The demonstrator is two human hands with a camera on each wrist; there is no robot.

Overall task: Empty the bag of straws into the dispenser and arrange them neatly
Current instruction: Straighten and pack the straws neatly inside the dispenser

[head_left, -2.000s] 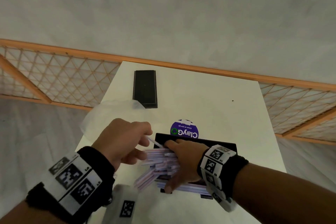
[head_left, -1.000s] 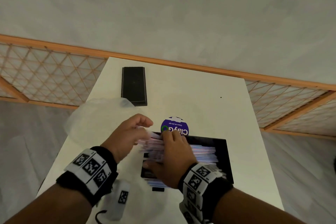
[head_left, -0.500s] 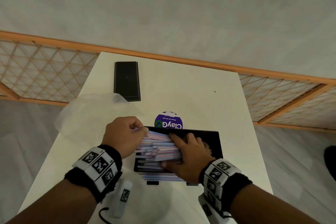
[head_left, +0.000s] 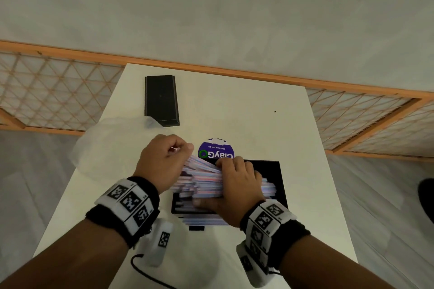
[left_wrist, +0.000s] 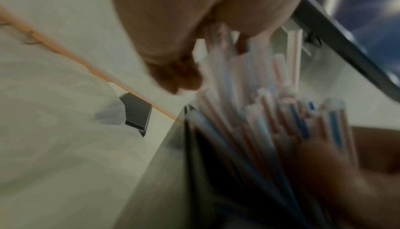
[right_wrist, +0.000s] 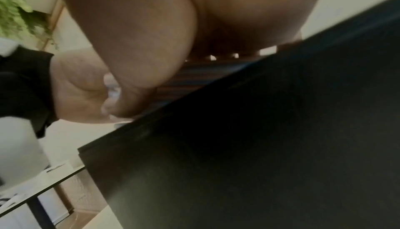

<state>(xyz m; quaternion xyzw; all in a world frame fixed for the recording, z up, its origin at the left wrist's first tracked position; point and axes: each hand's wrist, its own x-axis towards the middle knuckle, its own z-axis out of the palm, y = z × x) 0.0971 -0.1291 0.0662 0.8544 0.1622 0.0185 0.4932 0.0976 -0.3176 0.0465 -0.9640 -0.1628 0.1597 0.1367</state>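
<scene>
Currently the straws (head_left: 206,179) are stacked across the black dispenser (head_left: 277,178) at lower centre of the head view, their long axis running left to right, the left ends fanned upward toward the left hand (head_left: 162,162). Those ends are bunched against the curled fingers of that hand, one straw being pinched; the right hand (head_left: 234,185) is clamped over the pile, fingers curled round it. A spill is judged likely: several straws overhang the left wall and near rim, so uneven pressure could tip them onto the table (head_left: 234,101). The emptied bag (head_left: 105,145) is left at middle left.
</scene>
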